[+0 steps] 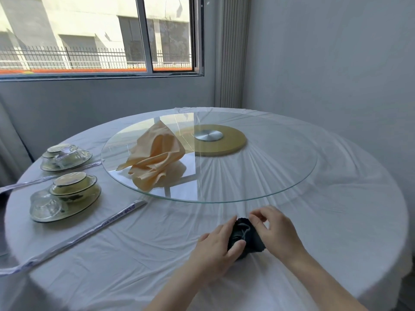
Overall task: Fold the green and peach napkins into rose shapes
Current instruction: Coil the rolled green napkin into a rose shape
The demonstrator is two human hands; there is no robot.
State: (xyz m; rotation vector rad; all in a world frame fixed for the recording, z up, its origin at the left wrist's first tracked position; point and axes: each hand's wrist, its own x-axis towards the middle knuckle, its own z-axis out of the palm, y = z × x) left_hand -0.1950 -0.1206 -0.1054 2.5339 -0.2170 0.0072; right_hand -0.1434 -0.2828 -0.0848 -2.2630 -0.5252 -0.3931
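Clearly the green napkin (243,235) is the one being worked. It sits as a tight dark roll on the near part of the bench (134,254), cupped between both hands. The left hand (214,245) wraps its left side, thumb pressed on the cloth. The right hand (277,230) has curled fingers that seem to pinch its far rim. A firm left grip should stop the coil springing loose while the right teases petals outward gently. The peach napkin (155,160) lies crumpled on the glass turntable (269,171), farther off to the left.
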